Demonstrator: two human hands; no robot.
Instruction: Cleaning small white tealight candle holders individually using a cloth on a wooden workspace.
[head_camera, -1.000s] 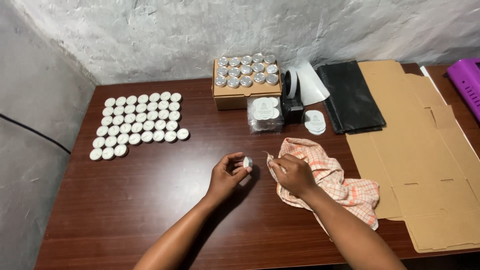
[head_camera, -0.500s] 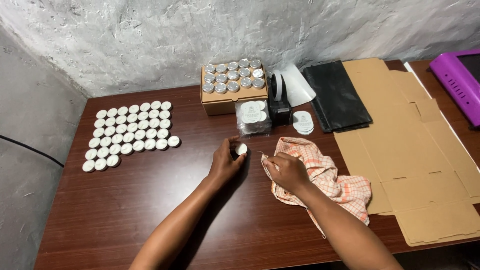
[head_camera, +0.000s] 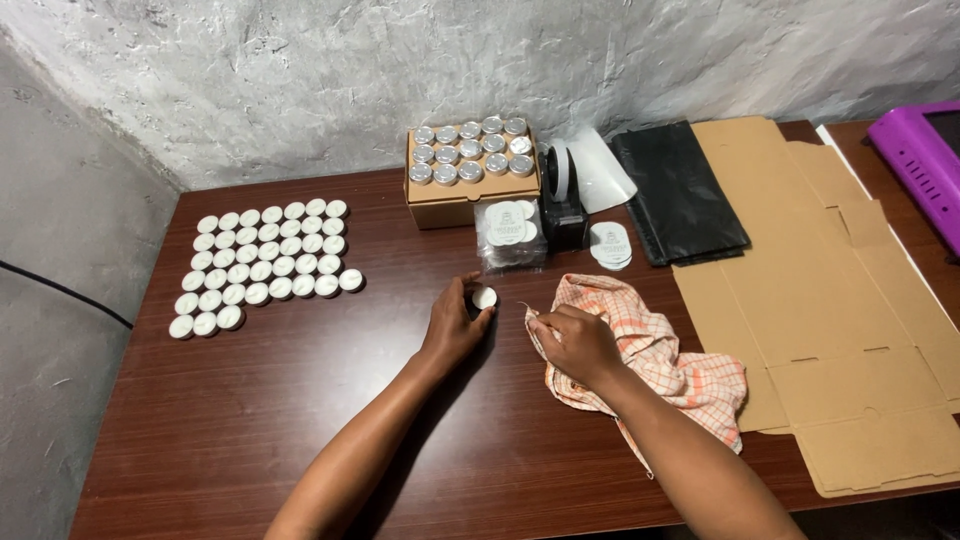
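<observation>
Brown table (head_camera: 300, 400): small white tealight (head_camera: 484, 298) pinched in left hand (head_camera: 455, 325) grip.

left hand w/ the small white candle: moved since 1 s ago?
Yes. The left hand with the small white candle has moved up the table toward the clear packet, away from the right hand on the checked cloth.

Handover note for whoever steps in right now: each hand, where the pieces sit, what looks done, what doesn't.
Left hand: pinches one small round white-topped tin just above the dark wooden table.
Right hand: grips the orange checked cloth, which lies on the table.
Laid out: rows of white round tins at the table's left.
Not laid out: silver-lidded tins in the open cardboard box at the back; clear bag of round labels in front of it.
Flat cardboard sheets lie on the right.
</observation>
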